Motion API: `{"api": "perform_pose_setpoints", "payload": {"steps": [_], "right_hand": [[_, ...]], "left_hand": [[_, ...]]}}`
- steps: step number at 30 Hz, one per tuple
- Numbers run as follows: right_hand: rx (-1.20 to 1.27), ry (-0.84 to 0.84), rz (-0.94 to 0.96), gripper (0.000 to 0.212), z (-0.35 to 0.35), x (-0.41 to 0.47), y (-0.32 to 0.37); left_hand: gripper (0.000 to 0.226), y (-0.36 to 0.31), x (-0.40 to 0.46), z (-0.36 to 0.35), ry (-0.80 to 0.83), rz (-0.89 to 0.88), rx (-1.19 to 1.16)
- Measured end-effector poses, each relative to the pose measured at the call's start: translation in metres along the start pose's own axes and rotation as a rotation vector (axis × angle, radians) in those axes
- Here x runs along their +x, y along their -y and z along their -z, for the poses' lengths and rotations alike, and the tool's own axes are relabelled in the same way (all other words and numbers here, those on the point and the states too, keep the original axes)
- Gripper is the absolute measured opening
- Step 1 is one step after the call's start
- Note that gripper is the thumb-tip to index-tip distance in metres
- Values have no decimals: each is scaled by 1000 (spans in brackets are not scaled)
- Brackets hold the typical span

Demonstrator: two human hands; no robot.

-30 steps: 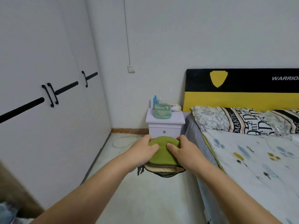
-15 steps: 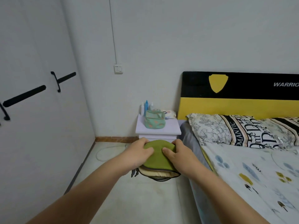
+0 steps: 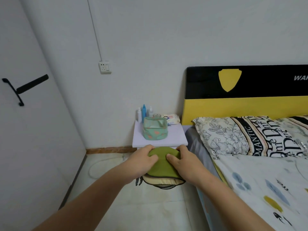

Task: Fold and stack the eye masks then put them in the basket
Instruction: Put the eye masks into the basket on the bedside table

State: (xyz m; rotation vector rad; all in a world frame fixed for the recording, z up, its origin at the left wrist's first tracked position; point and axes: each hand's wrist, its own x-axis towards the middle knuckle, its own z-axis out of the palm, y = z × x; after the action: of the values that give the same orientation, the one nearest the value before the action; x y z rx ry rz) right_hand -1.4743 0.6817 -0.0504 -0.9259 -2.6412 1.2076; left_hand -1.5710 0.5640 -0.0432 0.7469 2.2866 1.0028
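Observation:
A stack of folded eye masks [image 3: 162, 167], green on top with beige and dark layers beneath, is held in the air above the floor. My left hand [image 3: 141, 161] grips its left side and my right hand [image 3: 182, 161] grips its right side, thumbs pressing on top. A dark strap dangles under the left edge. Just beyond the stack, a teal fabric basket [image 3: 155, 130] with orange prints stands open on the white nightstand [image 3: 173, 139].
Bottles [image 3: 143, 112] and a wipes pack [image 3: 171, 118] stand behind the basket. The bed [image 3: 260, 177] with a patterned pillow [image 3: 246, 135] runs along the right. White wardrobe doors [image 3: 25, 130] line the left. A cable [image 3: 93, 167] lies on the pale floor.
Still holding the stack in both hands, I have moved closer to the nightstand; it and the basket appear larger and nearer, and the wardrobe has slid out to the left.

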Motion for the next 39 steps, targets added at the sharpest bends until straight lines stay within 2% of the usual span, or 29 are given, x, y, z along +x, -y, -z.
{"api": "perform_pose_setpoints", "payload": {"steps": [12,25,34,39], "right_hand": [[-11,106,-8,41,32,194,-22],[2,189,-42,43,23,363,-20],[11,176,-148,45,9,490,-7],[10,209,-205,43,2,542,-19]], "left_hand": [[36,-21,183,2,-21,75,-56],[32,-5,354,35,46,131,-71],[39,12,491,66,116,139,-47],[24,21,546,61,157,159,-73]]}}
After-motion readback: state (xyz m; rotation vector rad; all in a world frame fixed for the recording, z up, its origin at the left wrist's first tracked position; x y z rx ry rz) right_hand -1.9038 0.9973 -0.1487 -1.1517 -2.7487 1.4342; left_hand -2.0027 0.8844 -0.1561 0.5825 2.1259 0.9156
